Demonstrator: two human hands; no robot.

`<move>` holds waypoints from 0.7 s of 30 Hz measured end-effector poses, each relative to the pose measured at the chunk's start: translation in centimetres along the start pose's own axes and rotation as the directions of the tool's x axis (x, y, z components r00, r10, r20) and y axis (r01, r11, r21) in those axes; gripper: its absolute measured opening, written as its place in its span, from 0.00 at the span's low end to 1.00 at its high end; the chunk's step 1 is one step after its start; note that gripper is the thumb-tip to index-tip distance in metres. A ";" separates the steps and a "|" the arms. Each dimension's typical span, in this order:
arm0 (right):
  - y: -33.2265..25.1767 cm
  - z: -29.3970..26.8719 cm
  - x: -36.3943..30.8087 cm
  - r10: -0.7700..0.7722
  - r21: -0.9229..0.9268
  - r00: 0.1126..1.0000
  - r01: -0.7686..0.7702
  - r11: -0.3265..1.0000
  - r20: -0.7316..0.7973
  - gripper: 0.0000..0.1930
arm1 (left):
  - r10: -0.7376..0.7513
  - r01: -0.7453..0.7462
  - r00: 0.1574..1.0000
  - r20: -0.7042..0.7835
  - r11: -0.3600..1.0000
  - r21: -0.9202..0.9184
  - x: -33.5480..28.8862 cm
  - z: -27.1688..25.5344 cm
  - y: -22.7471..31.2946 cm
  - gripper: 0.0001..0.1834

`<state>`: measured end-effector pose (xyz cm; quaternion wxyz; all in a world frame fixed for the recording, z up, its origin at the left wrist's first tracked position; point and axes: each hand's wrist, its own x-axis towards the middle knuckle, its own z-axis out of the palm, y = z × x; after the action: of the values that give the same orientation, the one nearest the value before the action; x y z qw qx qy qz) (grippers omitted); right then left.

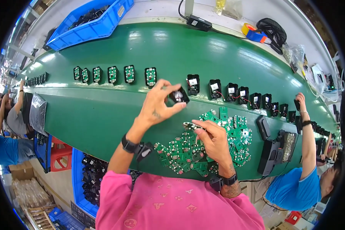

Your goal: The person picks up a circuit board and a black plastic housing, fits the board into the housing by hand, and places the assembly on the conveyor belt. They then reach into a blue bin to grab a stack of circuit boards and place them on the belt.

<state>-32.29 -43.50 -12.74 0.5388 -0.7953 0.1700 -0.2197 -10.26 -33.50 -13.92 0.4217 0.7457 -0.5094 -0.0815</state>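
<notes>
My left hand [157, 103] is closed round a small black plastic housing [178, 95], tilted and lifted near the row on the green bench. Between the thumb and fingers of my right hand [214, 141] is a green circuit board [189, 125], seen nearly edge-on. Below and around that hand lies a loose heap of green circuit boards [239, 134]. To the left stands a row of black housings with green boards in them [150, 77]. On the right, another row of black housings [193, 84] shows white parts inside, some with red wires.
A blue crate [84, 27] of dark parts stands at the far left. A black device [270, 157] and a tray of small metal parts [288, 147] lie right of the heap. Co-workers sit at both sides; one co-worker's hand [301, 99] reaches the right row. A tape roll [253, 33] lies behind.
</notes>
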 end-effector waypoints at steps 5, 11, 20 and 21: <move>-2.1 -0.9 -0.2 0.025 0.103 0.997 -0.032 0.994 0.076 0.11 | -0.071 0.076 0.996 0.061 0.995 -0.071 -3.4 1.3 3.2 0.28; -2.4 -1.0 0.4 0.036 0.013 0.998 -0.035 0.999 -0.053 0.11 | 0.017 -0.013 0.998 0.065 0.998 -0.067 -5.0 2.1 4.3 0.31; -1.1 -1.0 -0.2 0.189 0.081 0.978 -0.181 0.980 -0.094 0.11 | -0.147 0.181 0.981 0.126 0.925 -0.334 -5.2 2.3 6.4 0.42; -1.0 -0.9 -0.2 0.201 0.088 0.974 -0.193 0.977 -0.101 0.11 | -0.197 0.256 0.965 0.173 0.850 -0.461 -5.4 2.5 6.4 0.43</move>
<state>-32.90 -43.75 -11.53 0.5783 -0.7398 0.2686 -0.2147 -18.55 -31.16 -12.60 0.5492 0.6666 -0.4061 -0.2986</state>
